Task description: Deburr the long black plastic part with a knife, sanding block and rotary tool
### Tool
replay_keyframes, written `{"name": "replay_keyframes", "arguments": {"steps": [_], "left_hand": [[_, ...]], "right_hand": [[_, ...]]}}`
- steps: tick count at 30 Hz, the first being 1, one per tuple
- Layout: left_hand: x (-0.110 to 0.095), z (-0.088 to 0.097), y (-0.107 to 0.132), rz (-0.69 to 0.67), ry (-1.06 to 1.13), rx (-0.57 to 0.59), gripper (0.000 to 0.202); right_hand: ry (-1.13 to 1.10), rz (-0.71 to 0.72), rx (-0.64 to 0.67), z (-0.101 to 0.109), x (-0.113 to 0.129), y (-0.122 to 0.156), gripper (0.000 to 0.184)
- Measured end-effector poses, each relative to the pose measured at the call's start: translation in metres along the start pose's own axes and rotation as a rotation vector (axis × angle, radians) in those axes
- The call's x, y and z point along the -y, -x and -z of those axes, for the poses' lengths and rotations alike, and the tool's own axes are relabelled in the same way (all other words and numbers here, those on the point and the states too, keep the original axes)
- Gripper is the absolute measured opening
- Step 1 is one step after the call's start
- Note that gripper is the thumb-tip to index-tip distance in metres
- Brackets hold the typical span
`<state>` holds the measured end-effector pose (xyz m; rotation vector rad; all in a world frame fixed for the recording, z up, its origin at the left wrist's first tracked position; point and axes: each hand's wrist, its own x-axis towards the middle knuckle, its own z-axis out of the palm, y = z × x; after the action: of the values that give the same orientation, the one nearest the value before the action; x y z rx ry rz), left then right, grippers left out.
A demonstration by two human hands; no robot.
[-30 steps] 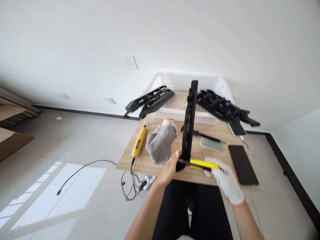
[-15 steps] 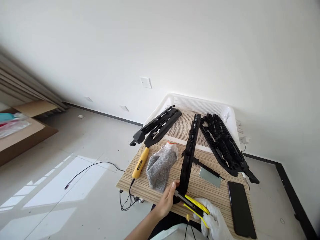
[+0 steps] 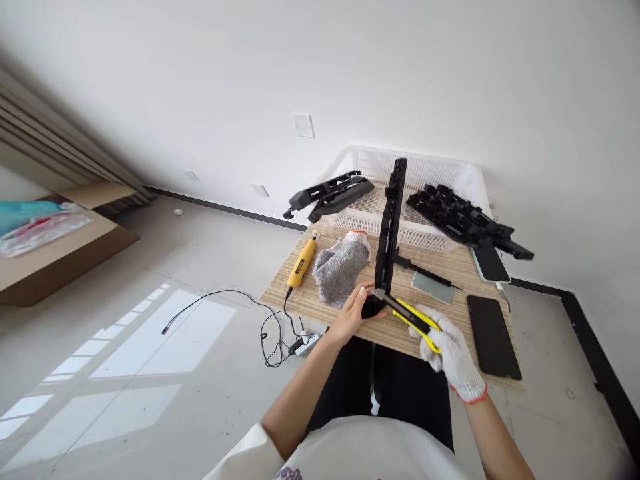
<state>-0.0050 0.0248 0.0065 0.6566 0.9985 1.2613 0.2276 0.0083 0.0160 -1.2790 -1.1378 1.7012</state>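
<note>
Long black part [image 3: 391, 223], right of centre — judged light, stiff, thin-edged; best held at its near end. Left hand [image 3: 350, 317] grips there; gloved right hand [image 3: 453, 347] holds yellow cutter [image 3: 415, 315], blade [image 3: 381, 294] at that end — white basket [image 3: 431, 237] beyond.

Ahead of me stands a white wall [image 3: 225, 80] with wall plates [image 3: 303, 125] and a dark baseboard [image 3: 225, 209]. Beige curtains [image 3: 55, 133] hang to my left; sunlight [image 3: 165, 340] gleams across the glossy grey floor [image 3: 190, 427].
</note>
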Motion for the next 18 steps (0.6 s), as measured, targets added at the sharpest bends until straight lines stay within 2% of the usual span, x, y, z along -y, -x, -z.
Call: {"name": "replay_keyframes", "arguments": {"steps": [6,13,18], "left_hand": [[-0.005,0.0,0.0,-0.011,0.164,0.057,0.036],[-0.001,0.001,-0.011,-0.014,0.244,-0.014,0.031],[0.002,0.001,-0.013,-0.055,0.23,-0.019,0.012]], "right_hand": [[-0.03,0.048,-0.07,-0.006,0.004,0.0,0.058],[-0.052,0.062,-0.037,-0.007,0.005,0.0,0.057],[-0.013,0.065,-0.045,-0.009,0.004,-0.001,0.057]]}}
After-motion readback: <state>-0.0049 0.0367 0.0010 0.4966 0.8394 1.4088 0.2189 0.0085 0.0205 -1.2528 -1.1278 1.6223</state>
